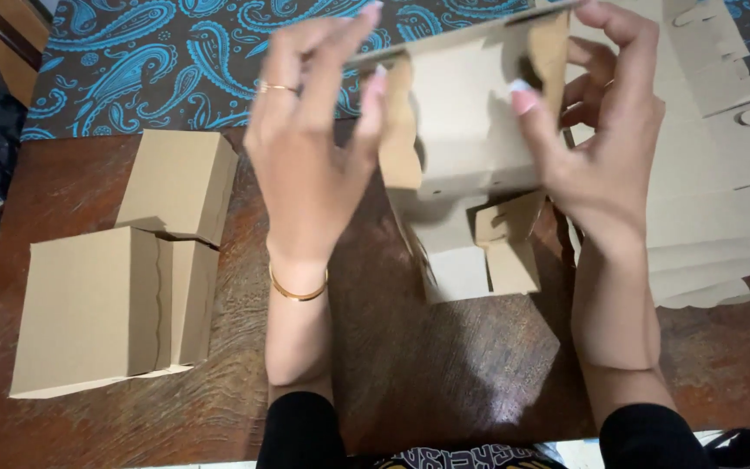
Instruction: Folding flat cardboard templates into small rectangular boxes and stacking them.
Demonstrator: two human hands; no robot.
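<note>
Folding looks to be the step in hand: the person holds a half-formed cardboard box [466, 122] up off the bench [444, 373], at about twelve o'clock from their body, tilted so its open inside faces them. The left hand [314, 148] grips the box's left wall, thumb on the inner face near a curved side flap and fingers wrapped over the outside; a ring and a gold bangle [297, 291] show on that arm. The right hand [605, 139] pinches the right wall, thumb pressed against the inside and the other fingers curled behind it. Both hands are blurred, so the exact finger placement is hard to read.

Below the raised part, the box's loose lower flaps [488, 256] hang down towards the bench at about one o'clock from the wrists; whether they touch the wood I cannot tell.

Off at nine o'clock sit two finished closed boxes, one nearer [101, 308] and one behind it [180, 182], touching or nearly so. At three o'clock lies a stack of flat cardboard blanks [713, 191] with tabbed edges. A blue paisley cloth [175, 52] covers the far side at eleven o'clock.

To my eye the box is partway shaped, side walls up but the lid and tabs not yet tucked. The next move would seem to call for squaring both walls evenly and steering the loose flaps into their slots without creasing the board.
</note>
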